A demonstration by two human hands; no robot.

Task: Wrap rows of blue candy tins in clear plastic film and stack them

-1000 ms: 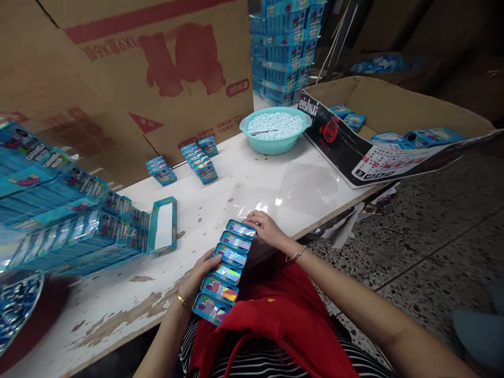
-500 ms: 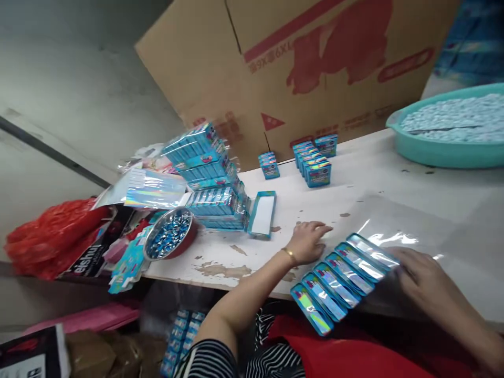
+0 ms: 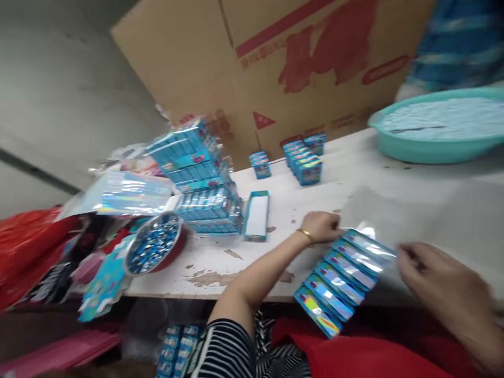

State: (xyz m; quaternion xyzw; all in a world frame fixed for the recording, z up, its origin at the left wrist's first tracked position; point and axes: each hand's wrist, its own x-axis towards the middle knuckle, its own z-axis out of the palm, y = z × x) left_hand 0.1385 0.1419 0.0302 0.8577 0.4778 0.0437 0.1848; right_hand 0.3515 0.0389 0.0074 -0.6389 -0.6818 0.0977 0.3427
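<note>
A row of several small blue boxes with shiny fronts (image 3: 338, 283) lies tilted over the table's front edge, with clear plastic film (image 3: 366, 231) around its upper end. My left hand (image 3: 321, 227), with a gold bracelet at the wrist, is closed at the row's upper left, pinching the film. On the right my right hand (image 3: 429, 268) is closed with fingertips pressed together beside the row's right end, gripping the film's edge; it is somewhat blurred.
Wrapped blue boxes (image 3: 205, 184) are stacked left of an open blue tray (image 3: 256, 215). A bowl of shiny pieces (image 3: 155, 244) stands near the front edge. Small box groups (image 3: 303, 163) stand by the cardboard (image 3: 315, 68). A teal basin (image 3: 433, 149) is at the right, a person's checked clothing behind.
My left hand has closed and moved right to the upper end of the row. My right hand has drawn its fingertips together. The camera view has shifted.
</note>
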